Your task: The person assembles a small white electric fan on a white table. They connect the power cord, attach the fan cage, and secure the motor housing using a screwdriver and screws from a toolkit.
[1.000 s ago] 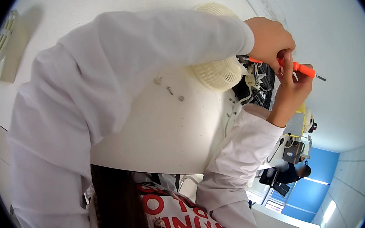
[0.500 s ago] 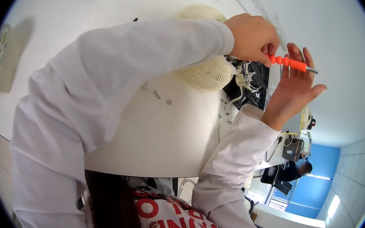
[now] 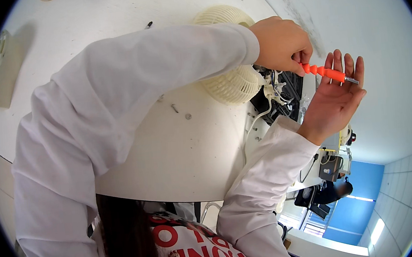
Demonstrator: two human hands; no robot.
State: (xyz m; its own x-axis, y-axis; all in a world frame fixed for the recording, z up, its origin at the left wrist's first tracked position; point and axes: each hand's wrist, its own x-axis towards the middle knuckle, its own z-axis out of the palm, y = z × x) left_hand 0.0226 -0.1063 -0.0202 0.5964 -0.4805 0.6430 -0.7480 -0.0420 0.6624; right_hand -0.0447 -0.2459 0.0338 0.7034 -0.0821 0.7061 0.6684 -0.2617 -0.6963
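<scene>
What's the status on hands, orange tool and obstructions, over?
Left hand closed on orange tool. Right hand open beside it, contact unclear. Tool's metal tip exposed. Left sleeve hides part of cream cage.

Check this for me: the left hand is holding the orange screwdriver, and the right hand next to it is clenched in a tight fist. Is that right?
Not quite: the right hand isn't clenched. The head view shows it open, with its palm showing. The left hand is indeed holding the orange screwdriver.
</scene>
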